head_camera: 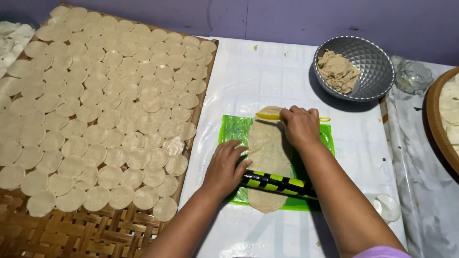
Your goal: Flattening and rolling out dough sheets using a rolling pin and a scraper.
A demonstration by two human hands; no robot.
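Observation:
A long flat sheet of beige dough (266, 153) lies on a green plastic sheet (233, 129) in front of me. My left hand (224, 167) rests flat on the dough's left edge, fingers apart, touching the end of a black and yellow-green striped rolling pin (277, 183) that lies across the dough's near end. My right hand (300, 125) is closed on a thin yellow tool (267, 116) pressed at the far end of the dough.
A woven bamboo tray (86, 234) at the left carries several thin round dough discs (110, 105). A silver bowl (373, 62) with a lump of dough stands at the back right. A clear glass dish (414, 76) and another tray's rim (436, 124) are far right.

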